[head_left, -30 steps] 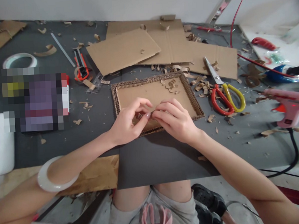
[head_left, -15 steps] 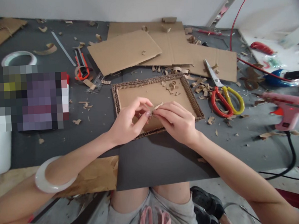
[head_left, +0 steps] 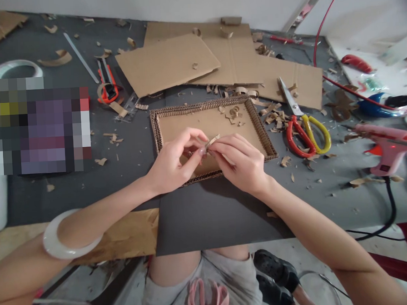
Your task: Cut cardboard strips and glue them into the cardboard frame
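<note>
Both hands meet over a shallow cardboard tray (head_left: 201,108) with corrugated edges. A small strip of cardboard (head_left: 212,142) is pinched between them. My left hand (head_left: 178,160) holds its lower end between thumb and fingers, a white bangle on that forearm. My right hand (head_left: 240,162) closes its thumb and fingertips on the same strip from the right; its exact grip is partly hidden. Several curled cardboard scraps (head_left: 234,112) lie in the tray's far right corner.
Scissors (head_left: 300,124) with red and yellow handles lie right of the tray, a pink glue gun (head_left: 387,143) farther right. An orange utility knife (head_left: 107,82), a tape roll (head_left: 15,69) and cardboard sheets (head_left: 171,65) lie behind. Cardboard shavings litter the dark table.
The strip between my fingertips now points up more steeply and shows more of its length. Both hands stay nearly in place over the tray; the camera view has shifted slightly.
</note>
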Demonstrator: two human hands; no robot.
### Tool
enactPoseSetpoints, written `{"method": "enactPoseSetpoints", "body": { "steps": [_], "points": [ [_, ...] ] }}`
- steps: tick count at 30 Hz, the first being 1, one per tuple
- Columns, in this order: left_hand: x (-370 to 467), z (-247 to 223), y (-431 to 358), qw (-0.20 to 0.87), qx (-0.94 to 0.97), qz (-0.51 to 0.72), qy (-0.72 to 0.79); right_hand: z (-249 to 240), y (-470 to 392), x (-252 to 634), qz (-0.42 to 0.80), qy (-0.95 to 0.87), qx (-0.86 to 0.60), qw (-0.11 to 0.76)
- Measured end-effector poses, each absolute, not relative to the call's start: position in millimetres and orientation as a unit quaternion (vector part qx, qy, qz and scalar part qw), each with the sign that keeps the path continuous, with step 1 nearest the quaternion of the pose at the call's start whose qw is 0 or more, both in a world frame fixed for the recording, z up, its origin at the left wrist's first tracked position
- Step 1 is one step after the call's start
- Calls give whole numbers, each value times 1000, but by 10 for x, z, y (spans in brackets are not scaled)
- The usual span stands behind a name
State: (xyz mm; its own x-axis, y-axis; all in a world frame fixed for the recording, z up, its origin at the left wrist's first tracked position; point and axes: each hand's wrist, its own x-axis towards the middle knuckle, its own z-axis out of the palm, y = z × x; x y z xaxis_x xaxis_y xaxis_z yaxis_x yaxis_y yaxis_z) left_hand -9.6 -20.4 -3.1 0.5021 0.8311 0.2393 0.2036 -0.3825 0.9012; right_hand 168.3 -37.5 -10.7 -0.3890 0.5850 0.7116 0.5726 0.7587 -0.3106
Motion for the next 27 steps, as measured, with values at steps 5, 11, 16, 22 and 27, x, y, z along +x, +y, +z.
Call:
{"method": "enactPoseSetpoints", "body": {
  "steps": [5, 11, 16, 22, 27],
  "points": [
    [-101, -25, -203, 427, 759, 353, 341, -97, -378, 1714, 35, -843, -324, 428],
    [-95, -8, -215, 420, 768, 336, 348, -121, -388, 1763, 9, -859, -305, 411],
    [-101, 3, -208, 423, 769, 336, 342, -105, -385, 1764, -62, -894, -269, 353],
    [-110, -3, -211, 428, 767, 332, 344, -100, -381, 1734, -87, -903, -278, 316],
    [-115, 4, -208, 429, 765, 331, 347, -130, -362, 1733, -52, -905, -285, 312]
  ]
}}
